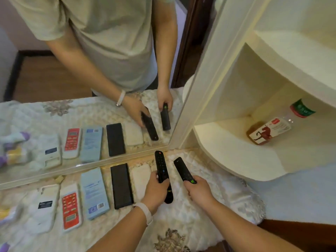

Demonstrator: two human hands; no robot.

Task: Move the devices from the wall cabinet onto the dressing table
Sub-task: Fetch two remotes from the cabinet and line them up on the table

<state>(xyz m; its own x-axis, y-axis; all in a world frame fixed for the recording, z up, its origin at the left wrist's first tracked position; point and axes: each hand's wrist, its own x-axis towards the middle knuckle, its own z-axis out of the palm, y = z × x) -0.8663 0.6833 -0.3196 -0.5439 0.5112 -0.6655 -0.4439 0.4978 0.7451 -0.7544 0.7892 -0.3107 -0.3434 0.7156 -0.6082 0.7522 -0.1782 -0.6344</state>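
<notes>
Head view shows the left hand (pixel 156 187) wrapping its fingers round a long black button remote (pixel 161 166) and the right hand (pixel 199 188) clasping a shorter black remote (pixel 181 169), both pointing away over the cream quilted table (pixel 227 193), the left nearer the flat white device (pixel 141 176).

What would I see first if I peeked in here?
In the middle, the left hand grips a long black remote with a red button, and the right hand a black remote with a green button. A plastic bottle of amber drink sits on the white cabinet shelf at right.
</notes>
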